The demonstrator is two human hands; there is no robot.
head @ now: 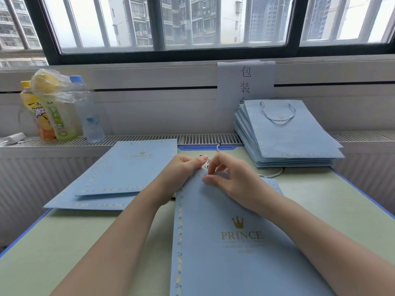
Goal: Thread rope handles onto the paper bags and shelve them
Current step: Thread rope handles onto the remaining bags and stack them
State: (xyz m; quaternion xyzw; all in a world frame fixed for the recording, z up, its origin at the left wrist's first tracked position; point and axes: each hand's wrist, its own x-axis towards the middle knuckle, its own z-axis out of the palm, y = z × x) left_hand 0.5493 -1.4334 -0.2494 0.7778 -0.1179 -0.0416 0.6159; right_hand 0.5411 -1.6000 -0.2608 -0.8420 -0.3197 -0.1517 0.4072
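Both hands, left hand [188, 167] and right hand [226, 178], pinch a soft rope handle [269, 175] at the flat paper bag [235, 242] top (twelve o'clock); light, creasable, best held near its holes.

Your near paper bag [245, 242] reads "PRINCE" under a crown; so does the far-left bag [136, 165]. Wall sheet [245, 82], upper right: "包装".

Bright, flat daylight from the window [192, 22], sky blown out. Soft faint shadows on worktop [74, 238]. Wide-angle bending at edges, slight softness throughout.
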